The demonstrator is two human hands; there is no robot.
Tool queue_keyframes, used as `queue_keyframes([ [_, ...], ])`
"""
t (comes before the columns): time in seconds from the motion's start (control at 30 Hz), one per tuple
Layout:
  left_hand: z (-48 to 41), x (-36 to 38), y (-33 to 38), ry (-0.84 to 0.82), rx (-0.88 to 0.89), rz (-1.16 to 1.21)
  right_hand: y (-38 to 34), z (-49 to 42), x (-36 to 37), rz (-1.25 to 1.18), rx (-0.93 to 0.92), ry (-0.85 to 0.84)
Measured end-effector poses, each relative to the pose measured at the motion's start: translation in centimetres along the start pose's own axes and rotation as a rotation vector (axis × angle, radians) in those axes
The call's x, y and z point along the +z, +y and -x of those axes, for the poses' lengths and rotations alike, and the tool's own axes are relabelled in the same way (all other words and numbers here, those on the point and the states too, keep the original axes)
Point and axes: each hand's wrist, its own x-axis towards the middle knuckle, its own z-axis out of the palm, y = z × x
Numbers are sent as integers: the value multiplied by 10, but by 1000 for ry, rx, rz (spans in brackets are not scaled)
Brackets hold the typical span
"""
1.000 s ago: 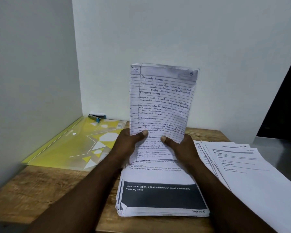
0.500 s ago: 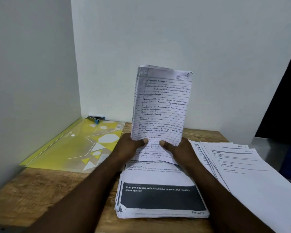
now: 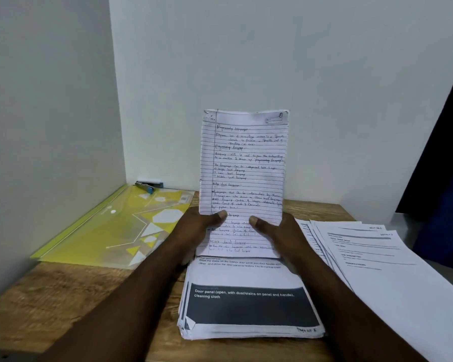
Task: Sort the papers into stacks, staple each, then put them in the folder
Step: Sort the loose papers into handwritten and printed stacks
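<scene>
Head view: wooden table (image 3: pixel 50 296) against white walls (image 3: pixel 272 48), yellow folder (image 3: pixel 110 226) at left.

handwritten sheets (image 3: pixel 243 165): writing illegible | fanned papers (image 3: pixel 403 270): cut off right

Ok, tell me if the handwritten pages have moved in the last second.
Yes, slightly: against the printed stack, which holds its place, the handwritten pages have sunk a little and their top has swung left, standing straighter.

Dark band on white printed sheet (image 3: pixel 249 305) topping the centre stack reads "Door panel (open, with dust/stains on panel and handle), cleaning cloth"; upright lined handwritten sheet (image 3: pixel 243 165) headed "Programming language", circled 1 top right.
</scene>
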Motion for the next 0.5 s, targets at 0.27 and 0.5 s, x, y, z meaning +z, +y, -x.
queue_keyframes([
  [0.27,11,-8,11,-278,-204,60,-14,-1,-13,-166,49,105],
  [0.5,9,-11,14,-133,-145,208,-15,7,-3,-138,102,19],
])
